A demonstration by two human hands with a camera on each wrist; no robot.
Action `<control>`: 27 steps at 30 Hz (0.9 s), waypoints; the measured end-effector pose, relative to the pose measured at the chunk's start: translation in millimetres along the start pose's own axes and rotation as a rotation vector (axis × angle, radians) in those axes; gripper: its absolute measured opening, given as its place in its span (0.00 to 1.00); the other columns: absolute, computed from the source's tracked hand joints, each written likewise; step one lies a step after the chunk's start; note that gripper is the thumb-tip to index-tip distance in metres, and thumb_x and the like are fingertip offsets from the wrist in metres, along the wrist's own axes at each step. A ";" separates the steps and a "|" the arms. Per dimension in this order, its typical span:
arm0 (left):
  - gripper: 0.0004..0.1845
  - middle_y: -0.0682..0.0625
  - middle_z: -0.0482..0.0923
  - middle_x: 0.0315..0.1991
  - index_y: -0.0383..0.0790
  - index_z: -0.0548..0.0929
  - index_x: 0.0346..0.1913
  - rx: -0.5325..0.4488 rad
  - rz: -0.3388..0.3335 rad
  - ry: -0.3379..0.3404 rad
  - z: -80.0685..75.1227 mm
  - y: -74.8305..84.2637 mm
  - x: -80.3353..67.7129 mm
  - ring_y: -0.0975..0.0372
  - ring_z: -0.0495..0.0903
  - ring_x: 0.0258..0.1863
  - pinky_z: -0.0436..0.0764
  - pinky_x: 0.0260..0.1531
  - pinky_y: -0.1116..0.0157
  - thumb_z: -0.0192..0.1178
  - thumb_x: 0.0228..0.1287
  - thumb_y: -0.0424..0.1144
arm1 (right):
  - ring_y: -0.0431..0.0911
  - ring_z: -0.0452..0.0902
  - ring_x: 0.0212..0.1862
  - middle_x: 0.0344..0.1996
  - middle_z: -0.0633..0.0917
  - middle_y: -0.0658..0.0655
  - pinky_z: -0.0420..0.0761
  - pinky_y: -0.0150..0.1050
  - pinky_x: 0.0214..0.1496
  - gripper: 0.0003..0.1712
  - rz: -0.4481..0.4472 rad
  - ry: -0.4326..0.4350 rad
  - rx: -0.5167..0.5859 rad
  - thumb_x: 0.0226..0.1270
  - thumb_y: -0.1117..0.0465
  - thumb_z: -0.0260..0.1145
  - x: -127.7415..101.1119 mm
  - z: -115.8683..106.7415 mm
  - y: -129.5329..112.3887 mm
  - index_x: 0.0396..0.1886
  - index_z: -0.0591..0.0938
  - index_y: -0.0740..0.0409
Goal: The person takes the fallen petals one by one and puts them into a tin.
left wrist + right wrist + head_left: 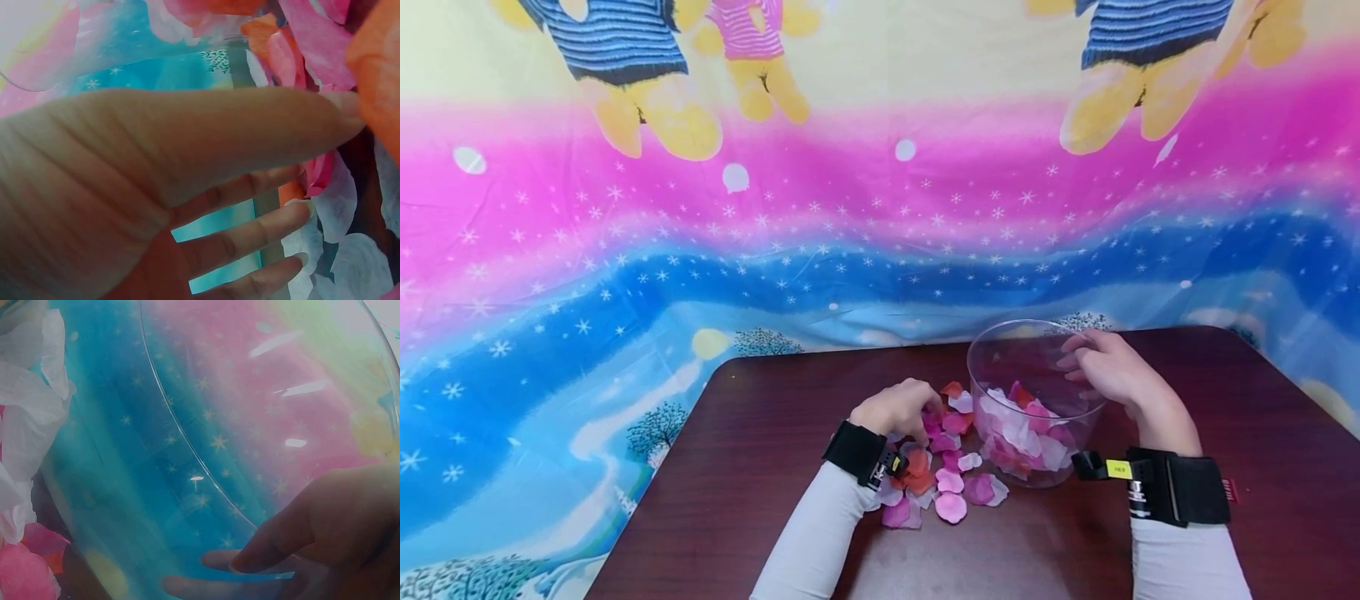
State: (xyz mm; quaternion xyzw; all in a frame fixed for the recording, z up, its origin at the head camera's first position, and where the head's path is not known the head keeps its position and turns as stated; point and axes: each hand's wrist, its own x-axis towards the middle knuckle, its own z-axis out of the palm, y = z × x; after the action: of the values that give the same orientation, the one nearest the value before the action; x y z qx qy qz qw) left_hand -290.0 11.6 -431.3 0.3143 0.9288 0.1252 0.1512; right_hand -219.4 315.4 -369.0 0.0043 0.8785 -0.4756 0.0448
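My left hand [897, 408] reaches down into a loose heap of artificial flower petals [951, 507] on the table. In the left wrist view its thumb is stretched out beside an orange petal [381, 81], and the spread fingers point down at pink and white ones. To the right of the heap a clear plastic tub [981, 375] stands upright, partly filled with white, pink and red petals [1011, 433]. My right hand [1116, 367] holds the tub by its right rim; the right wrist view shows fingers seen through the plastic, thumb on the near side.
The dark reddish-brown table [782, 442] has its back edge against a printed cloth backdrop [880, 200] with snowflakes and bears. A few petals, such as a purple and white one [981, 490], lie close in front of the tub.
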 end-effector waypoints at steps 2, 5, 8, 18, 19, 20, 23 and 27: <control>0.22 0.52 0.82 0.45 0.45 0.88 0.55 0.009 0.014 0.005 0.3 -0.5 0.6 0.64 0.76 0.38 0.80 0.35 0.70 0.78 0.55 0.33 | 0.71 0.75 0.61 0.61 0.74 0.79 0.85 0.55 0.50 0.25 0.001 0.001 -0.002 0.80 0.64 0.36 0.3 0.1 0.0 0.67 0.64 0.75; 0.18 0.53 0.83 0.44 0.46 0.89 0.51 0.034 0.044 0.022 -0.5 -2.0 0.9 0.65 0.76 0.37 0.79 0.34 0.71 0.74 0.58 0.31 | 0.71 0.75 0.61 0.61 0.74 0.79 0.85 0.56 0.50 0.25 -0.001 0.002 -0.006 0.80 0.64 0.36 0.6 0.2 0.2 0.67 0.64 0.75; 0.14 0.54 0.84 0.41 0.47 0.90 0.48 0.040 0.054 0.036 -1.2 -4.2 0.9 0.64 0.77 0.35 0.78 0.30 0.70 0.69 0.61 0.29 | 0.71 0.75 0.61 0.61 0.74 0.79 0.85 0.56 0.50 0.25 -0.003 0.001 -0.008 0.80 0.64 0.37 0.4 0.2 0.4 0.67 0.64 0.75; 0.11 0.55 0.85 0.38 0.47 0.92 0.42 0.043 0.073 0.089 -2.1 -5.2 1.2 0.64 0.78 0.35 0.78 0.30 0.71 0.68 0.62 0.28 | 0.71 0.74 0.61 0.62 0.74 0.79 0.85 0.55 0.49 0.25 -0.003 -0.002 0.004 0.79 0.64 0.36 -0.2 0.2 1.1 0.67 0.64 0.76; 0.11 0.55 0.84 0.38 0.47 0.92 0.42 0.042 0.074 0.094 -2.2 -5.2 1.1 0.64 0.78 0.34 0.78 0.30 0.71 0.68 0.62 0.28 | 0.71 0.74 0.61 0.62 0.74 0.79 0.85 0.55 0.49 0.25 -0.004 0.000 0.004 0.79 0.64 0.36 -0.3 0.3 1.0 0.67 0.64 0.76; 0.11 0.55 0.84 0.37 0.47 0.92 0.41 0.041 0.074 0.099 -2.3 -5.3 0.9 0.64 0.78 0.34 0.79 0.30 0.70 0.68 0.63 0.27 | 0.71 0.74 0.61 0.62 0.74 0.79 0.85 0.55 0.49 0.25 -0.004 0.002 0.005 0.79 0.64 0.36 -0.3 0.4 0.9 0.67 0.64 0.76; 0.10 0.55 0.84 0.37 0.47 0.91 0.40 0.053 0.081 0.109 -2.6 -6.5 0.6 0.64 0.78 0.34 0.79 0.30 0.70 0.68 0.63 0.27 | 0.71 0.75 0.61 0.62 0.74 0.79 0.85 0.55 0.49 0.25 -0.006 0.003 0.002 0.79 0.64 0.37 -0.2 0.5 0.7 0.67 0.64 0.76; 0.09 0.56 0.84 0.37 0.47 0.91 0.39 0.068 0.120 0.134 -4.1 -9.6 1.4 0.65 0.78 0.36 0.79 0.35 0.70 0.68 0.64 0.29 | 0.71 0.75 0.61 0.61 0.74 0.79 0.85 0.55 0.49 0.25 -0.009 0.001 -0.002 0.79 0.64 0.37 0.2 0.7 0.8 0.67 0.64 0.76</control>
State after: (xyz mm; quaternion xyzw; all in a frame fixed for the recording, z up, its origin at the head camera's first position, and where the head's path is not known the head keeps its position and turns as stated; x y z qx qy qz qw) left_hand -297.8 4.5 -431.0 0.3654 0.9200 0.1233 0.0705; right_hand -219.4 315.3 -370.1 0.0004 0.8792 -0.4747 0.0422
